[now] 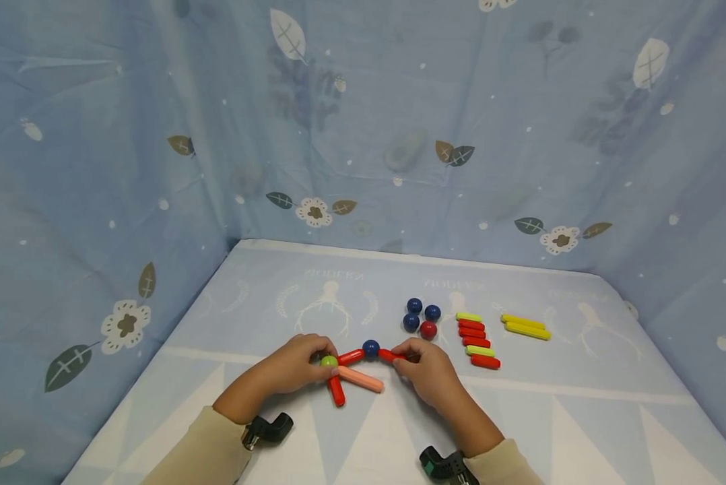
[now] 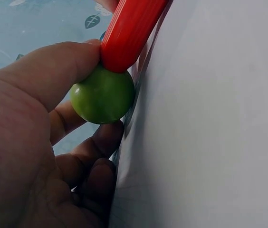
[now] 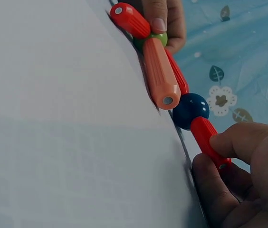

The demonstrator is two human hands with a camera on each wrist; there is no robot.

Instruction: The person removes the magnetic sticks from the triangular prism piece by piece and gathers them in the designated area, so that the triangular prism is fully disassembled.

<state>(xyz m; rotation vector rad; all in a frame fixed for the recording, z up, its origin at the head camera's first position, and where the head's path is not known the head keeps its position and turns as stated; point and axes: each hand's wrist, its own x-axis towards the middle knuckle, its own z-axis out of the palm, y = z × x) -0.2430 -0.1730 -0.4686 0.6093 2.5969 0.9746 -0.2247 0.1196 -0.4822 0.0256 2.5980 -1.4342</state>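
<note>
My left hand (image 1: 302, 364) pinches a green ball (image 1: 329, 362) between thumb and fingers. Three ridged sticks meet at that ball: a red stick (image 1: 336, 391) toward me, an orange stick (image 1: 361, 379) to the right, and another red stick (image 1: 351, 357) leading to a blue ball (image 1: 371, 348). From the blue ball a further red stick (image 3: 209, 142) extends, pinched near its free end by my right hand (image 1: 426, 374). Metal discs show at the free ends of the orange stick and the near red stick in the right wrist view.
Behind my right hand lie several loose blue balls (image 1: 414, 306) and a red ball (image 1: 428, 329). Right of them is a column of short red and yellow-green sticks (image 1: 476, 342), then two longer yellow sticks (image 1: 526, 330). A patterned curtain (image 1: 363, 135) rises behind the table (image 1: 581, 404).
</note>
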